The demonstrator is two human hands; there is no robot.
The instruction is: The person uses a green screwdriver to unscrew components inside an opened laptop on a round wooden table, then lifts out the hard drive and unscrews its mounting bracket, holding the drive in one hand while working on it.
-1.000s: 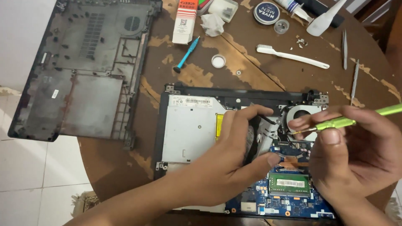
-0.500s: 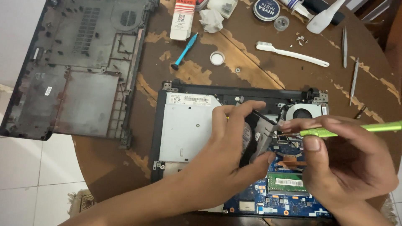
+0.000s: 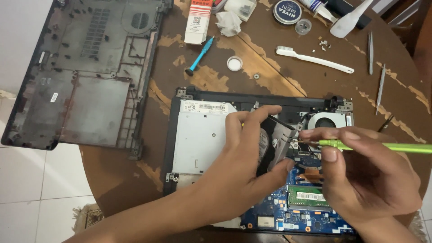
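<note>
An opened laptop (image 3: 234, 98) lies on a round wooden table, its blue circuit board (image 3: 297, 216) and fan (image 3: 327, 121) exposed. My left hand (image 3: 245, 162) grips the hard drive (image 3: 270, 141) and holds it tilted up out of its bay, beside the silver optical drive (image 3: 200, 139). My right hand (image 3: 364, 175) pinches a green screwdriver (image 3: 382, 146), its tip pointing left at the spot next to the raised drive.
The laptop's removed bottom cover (image 3: 85, 72) lies at the left, overhanging the table edge. A blue screwdriver (image 3: 200, 55), white toothbrush (image 3: 315, 59), small cap (image 3: 234, 63), box (image 3: 198, 20), round tin (image 3: 287, 11) and metal tweezers (image 3: 380, 87) sit at the back.
My left hand has tipped the hard drive further up. My right hand with the green screwdriver has shifted slightly left toward it.
</note>
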